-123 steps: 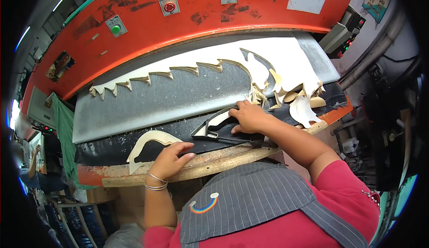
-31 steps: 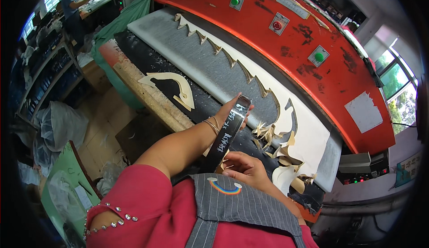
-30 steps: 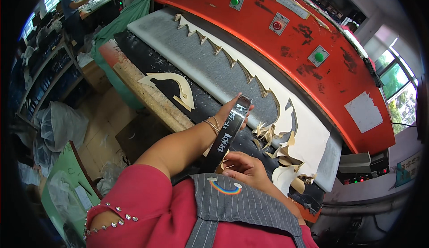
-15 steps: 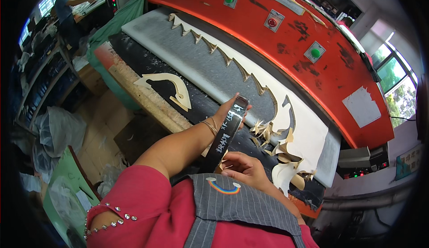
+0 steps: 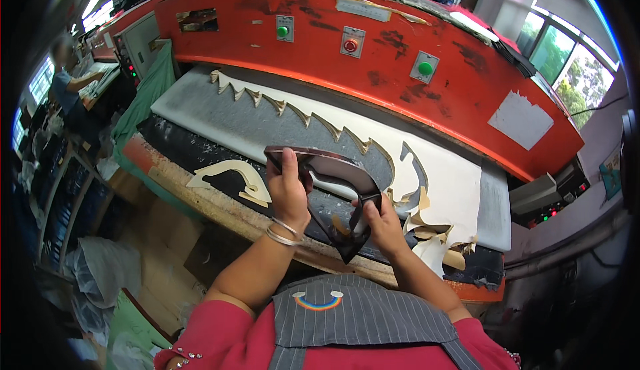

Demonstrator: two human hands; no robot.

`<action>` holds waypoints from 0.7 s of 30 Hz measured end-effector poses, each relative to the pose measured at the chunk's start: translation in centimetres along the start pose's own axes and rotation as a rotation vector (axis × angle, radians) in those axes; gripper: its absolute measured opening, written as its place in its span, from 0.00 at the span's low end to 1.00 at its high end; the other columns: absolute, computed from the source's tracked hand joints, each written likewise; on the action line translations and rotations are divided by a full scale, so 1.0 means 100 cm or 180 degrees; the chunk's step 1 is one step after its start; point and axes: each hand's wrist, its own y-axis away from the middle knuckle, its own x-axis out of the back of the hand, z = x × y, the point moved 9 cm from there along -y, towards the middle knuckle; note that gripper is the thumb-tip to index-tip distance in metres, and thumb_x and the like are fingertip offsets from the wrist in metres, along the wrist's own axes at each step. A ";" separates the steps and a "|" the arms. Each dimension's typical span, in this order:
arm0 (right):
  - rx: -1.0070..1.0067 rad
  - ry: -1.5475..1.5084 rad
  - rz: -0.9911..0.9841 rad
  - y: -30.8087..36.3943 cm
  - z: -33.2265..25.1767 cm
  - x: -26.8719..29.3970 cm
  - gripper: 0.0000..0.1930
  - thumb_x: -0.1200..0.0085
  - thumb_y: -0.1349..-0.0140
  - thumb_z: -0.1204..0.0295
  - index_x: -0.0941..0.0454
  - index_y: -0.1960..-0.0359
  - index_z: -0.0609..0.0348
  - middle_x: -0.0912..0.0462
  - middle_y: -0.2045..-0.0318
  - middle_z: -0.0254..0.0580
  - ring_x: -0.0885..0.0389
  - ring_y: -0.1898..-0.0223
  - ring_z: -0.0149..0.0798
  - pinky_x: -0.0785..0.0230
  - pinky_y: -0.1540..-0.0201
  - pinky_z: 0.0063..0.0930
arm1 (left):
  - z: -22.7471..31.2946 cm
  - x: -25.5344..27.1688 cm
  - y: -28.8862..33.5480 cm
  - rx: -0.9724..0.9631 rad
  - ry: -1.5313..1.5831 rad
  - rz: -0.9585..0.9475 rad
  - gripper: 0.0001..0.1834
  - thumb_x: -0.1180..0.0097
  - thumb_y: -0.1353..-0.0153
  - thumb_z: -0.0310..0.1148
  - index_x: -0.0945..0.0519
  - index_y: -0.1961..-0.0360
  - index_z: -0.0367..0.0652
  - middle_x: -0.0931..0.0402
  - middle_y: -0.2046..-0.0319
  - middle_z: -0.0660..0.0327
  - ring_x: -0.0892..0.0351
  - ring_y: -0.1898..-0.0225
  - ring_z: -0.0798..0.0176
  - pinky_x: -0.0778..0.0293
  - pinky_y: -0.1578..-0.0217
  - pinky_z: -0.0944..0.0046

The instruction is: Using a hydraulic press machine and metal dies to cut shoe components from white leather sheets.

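Dark metal frame point(image 5: 340, 169), curved and hollow, in both hands, lifted and tilted over the near side of the work table. Left hand point(image 5: 290, 197) clamped on its left end, thumb on the outer band. Right hand point(image 5: 383, 227) clamped on its right side, thumb on the band. Hands apart, the frame bridging them.

Inside the frame: a small tan bit near the lower point. A whitish strip also shows through the opening; I cannot tell whether it lies inside or beyond.

Left of the left hand, a pale curved piece point(image 5: 255, 187) lies on the black ledge point(image 5: 175, 142), near its wooden edge. Behind, a grey pad point(image 5: 207, 113) bears a white sheet point(image 5: 443, 163), near side cut into teeth. Crumpled scraps point(image 5: 433, 237) heap at the sheet's right end, close to the right hand.

Above the pad, a red machine point(image 5: 227, 40): two green buttons, one red between them.

Floor at left: a bulging plastic bag point(image 5: 110, 273), contents unclear. Beside it a rack point(image 5: 50, 200), dark blue things on its shelves, too dim to name. Farther off, a co-worker point(image 5: 63, 90) in a blue top at another table.
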 end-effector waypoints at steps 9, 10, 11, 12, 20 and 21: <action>-0.1082 -0.1760 -0.0198 -0.001 0.000 0.019 0.18 0.46 0.46 0.61 0.28 0.58 0.60 0.21 0.68 0.43 0.21 0.69 0.36 0.27 0.64 0.30 | 0.053 -0.062 0.087 -0.1431 -0.1183 -0.2522 0.49 0.33 0.54 0.44 0.49 0.38 0.37 0.47 0.41 0.50 0.47 0.38 0.55 0.45 0.42 0.58; -0.0955 -0.1788 -0.0379 0.004 -0.018 0.011 0.20 0.46 0.47 0.61 0.27 0.56 0.62 0.21 0.65 0.44 0.21 0.65 0.37 0.27 0.60 0.31 | 0.059 -0.065 0.086 -0.1454 -0.0935 -0.2448 0.51 0.32 0.56 0.49 0.48 0.37 0.38 0.47 0.39 0.48 0.47 0.37 0.52 0.43 0.43 0.58; -0.1064 -0.2209 -0.0903 0.006 0.001 0.007 0.24 0.45 0.47 0.60 0.28 0.53 0.64 0.22 0.60 0.45 0.23 0.59 0.37 0.30 0.55 0.31 | 0.063 -0.075 0.092 -0.1656 -0.1292 -0.2775 0.52 0.32 0.58 0.51 0.45 0.37 0.38 0.47 0.40 0.48 0.47 0.37 0.50 0.44 0.42 0.56; -0.1236 -0.2391 -0.0979 0.011 0.022 0.013 0.22 0.44 0.48 0.61 0.27 0.55 0.63 0.21 0.62 0.41 0.22 0.62 0.35 0.30 0.58 0.28 | 0.066 -0.085 0.105 -0.2032 -0.1693 -0.3099 0.51 0.32 0.59 0.53 0.43 0.38 0.40 0.46 0.40 0.48 0.48 0.37 0.48 0.45 0.40 0.53; -0.0916 -0.0501 -0.1508 -0.001 -0.027 0.006 0.14 0.37 0.52 0.74 0.23 0.62 0.61 0.21 0.67 0.32 0.24 0.65 0.24 0.31 0.61 0.19 | 0.057 -0.082 0.131 -0.1939 -0.1021 -0.3464 0.45 0.30 0.62 0.47 0.36 0.43 0.42 0.40 0.46 0.51 0.42 0.41 0.45 0.45 0.41 0.46; -0.1001 -0.0446 -0.1549 0.000 -0.030 0.002 0.14 0.38 0.52 0.75 0.23 0.62 0.62 0.21 0.67 0.32 0.24 0.65 0.25 0.31 0.61 0.19 | 0.058 -0.080 0.131 -0.1940 -0.0928 -0.3372 0.43 0.30 0.62 0.44 0.35 0.44 0.42 0.40 0.46 0.51 0.41 0.42 0.45 0.45 0.41 0.47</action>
